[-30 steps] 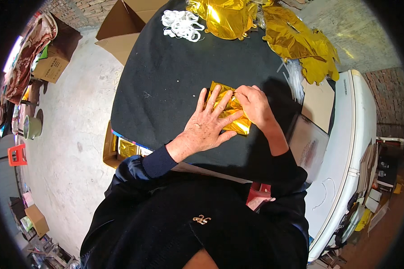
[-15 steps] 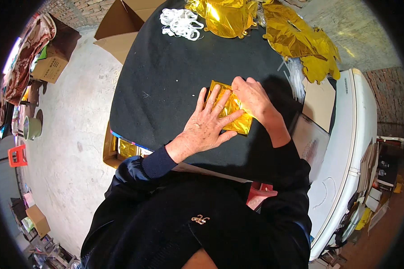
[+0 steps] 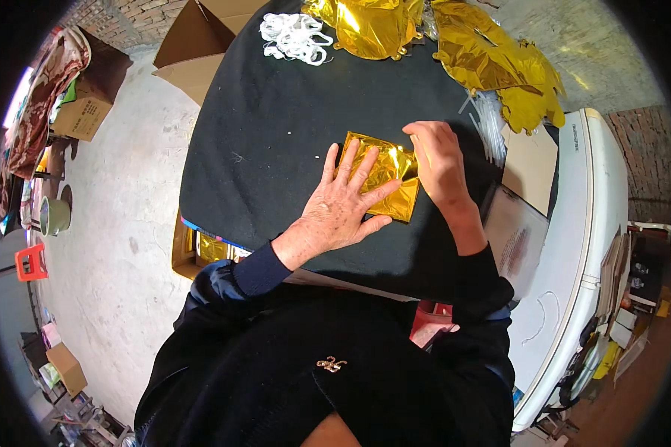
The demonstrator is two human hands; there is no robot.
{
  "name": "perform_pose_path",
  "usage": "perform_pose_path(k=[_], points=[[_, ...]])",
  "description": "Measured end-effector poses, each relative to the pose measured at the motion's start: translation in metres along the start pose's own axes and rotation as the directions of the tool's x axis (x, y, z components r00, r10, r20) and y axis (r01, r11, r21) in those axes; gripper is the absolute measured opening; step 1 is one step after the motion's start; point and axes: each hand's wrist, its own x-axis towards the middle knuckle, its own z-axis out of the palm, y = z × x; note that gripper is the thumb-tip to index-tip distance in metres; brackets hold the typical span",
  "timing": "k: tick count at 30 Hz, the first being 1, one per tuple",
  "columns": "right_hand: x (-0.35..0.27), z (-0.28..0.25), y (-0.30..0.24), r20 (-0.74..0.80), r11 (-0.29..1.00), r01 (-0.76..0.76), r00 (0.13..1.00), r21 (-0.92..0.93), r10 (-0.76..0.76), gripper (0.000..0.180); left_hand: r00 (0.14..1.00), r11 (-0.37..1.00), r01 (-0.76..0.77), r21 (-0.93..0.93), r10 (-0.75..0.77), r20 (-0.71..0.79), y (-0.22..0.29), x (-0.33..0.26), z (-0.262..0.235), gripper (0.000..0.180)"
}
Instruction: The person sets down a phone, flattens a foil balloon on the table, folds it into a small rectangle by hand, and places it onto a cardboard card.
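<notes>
Both hands flat on folded gold foil [image 3: 384, 177], left hand [image 3: 343, 205] fingers spread, right hand [image 3: 436, 160] at its right edge, gripping nothing

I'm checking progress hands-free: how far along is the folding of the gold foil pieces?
In hand: the left hand lies flat on a folded square of gold foil on the black cloth-covered table, the right hand at its right edge. Left: crumpled gold foil pieces lie unfolded at the far edge. No finished stack is visible.
</notes>
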Motion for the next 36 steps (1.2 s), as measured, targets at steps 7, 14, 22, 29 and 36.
perform_pose_path(k=[7, 14, 22, 29, 36], points=[[-0.037, 0.0, -0.027, 0.346, 0.998, 0.014, 0.938, -0.061, 0.008, 0.064, 1.0, 1.0, 0.001, -0.005, -0.001, 0.025, -0.002, 0.001, -0.001, 0.061], [-0.05, 0.008, -0.019, 0.338, 0.991, 0.045, 0.941, -0.124, 0.0, 0.074, 1.0, 1.0, 0.003, -0.017, -0.003, -0.003, -0.003, -0.001, 0.005, 0.057], [-0.052, 0.01, -0.017, 0.383, 0.979, 0.064, 0.924, -0.193, 0.015, 0.075, 0.995, 0.999, 0.0, -0.037, -0.003, -0.101, -0.014, 0.008, -0.006, 0.065], [-0.045, 0.006, -0.025, 0.445, 0.984, 0.033, 0.894, -0.177, 0.05, 0.076, 0.999, 0.999, -0.013, -0.039, 0.011, -0.045, -0.061, 0.063, -0.015, 0.04], [-0.048, 0.01, -0.021, 0.462, 0.975, 0.037, 0.884, -0.217, 0.069, 0.076, 0.82, 0.968, 0.138, -0.212, 0.009, 0.573, -0.085, 0.139, -0.041, 0.046]])
